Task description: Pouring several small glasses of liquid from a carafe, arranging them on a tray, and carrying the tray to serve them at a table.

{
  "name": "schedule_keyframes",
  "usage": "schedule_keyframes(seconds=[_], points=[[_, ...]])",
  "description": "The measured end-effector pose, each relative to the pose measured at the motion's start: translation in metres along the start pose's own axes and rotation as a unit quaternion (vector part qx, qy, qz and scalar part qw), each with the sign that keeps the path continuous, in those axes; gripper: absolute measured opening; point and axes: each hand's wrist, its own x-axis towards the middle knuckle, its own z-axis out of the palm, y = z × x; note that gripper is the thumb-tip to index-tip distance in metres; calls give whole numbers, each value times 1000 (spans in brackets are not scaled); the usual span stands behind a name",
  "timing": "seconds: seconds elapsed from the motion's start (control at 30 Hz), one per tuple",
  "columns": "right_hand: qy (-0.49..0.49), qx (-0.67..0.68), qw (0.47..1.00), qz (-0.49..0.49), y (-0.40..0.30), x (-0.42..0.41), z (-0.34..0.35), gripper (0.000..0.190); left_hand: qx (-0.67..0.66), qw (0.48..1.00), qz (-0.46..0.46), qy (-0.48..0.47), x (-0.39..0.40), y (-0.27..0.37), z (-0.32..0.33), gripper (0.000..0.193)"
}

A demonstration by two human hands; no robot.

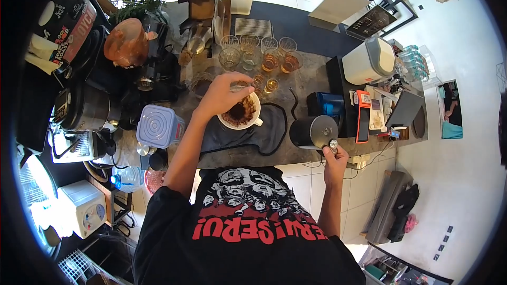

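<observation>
My left hand [225, 93] is bent over the far side of a white ceramic cup [256, 122] with dark coffee residue inside; its fingers are near a small clear glass, and whether they grip it I cannot tell. The cup stands on a dark grey cloth [273, 126]. At the right, my right hand [336, 158] is closed around the handle of a black gooseneck kettle [309, 132], its thin spout pointing away from me. Small glasses with amber liquid [271, 85] stand just beyond the cup.
Several larger glasses [270, 60] stand farther back, before a slatted drip tray [253, 27]. Left are a lidded plastic container [156, 124], a coffee grinder [145, 79] and a glass of dark liquid [202, 86]. Right are a blue-and-black box [326, 104] and an orange card terminal [363, 118].
</observation>
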Motion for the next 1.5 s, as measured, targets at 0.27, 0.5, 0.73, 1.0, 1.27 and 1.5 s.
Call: schedule_keyframes(seconds=[0.27,0.5,0.73,1.0,1.27,1.5], points=[[-37,-26,999,13,-10,-4,-1,18,-57,998,9,-11,8,-11,2,24],[-72,-110,991,31,-76,-12,19,22,-109,993,-6,49,-9,-13,-2,21],[-122,-287,950,35,-115,-9,32,35,-147,973,-39,172,-39,-10,-2,13],[-140,-360,921,46,-132,-5,56,40,-123,967,-69,213,-52,-3,-5,11],[-126,-380,916,38,-134,5,66,39,-108,969,-59,212,-53,-9,-6,11],[-126,-399,908,31,-140,20,83,42,-130,967,-73,207,-53,-8,-6,11]])
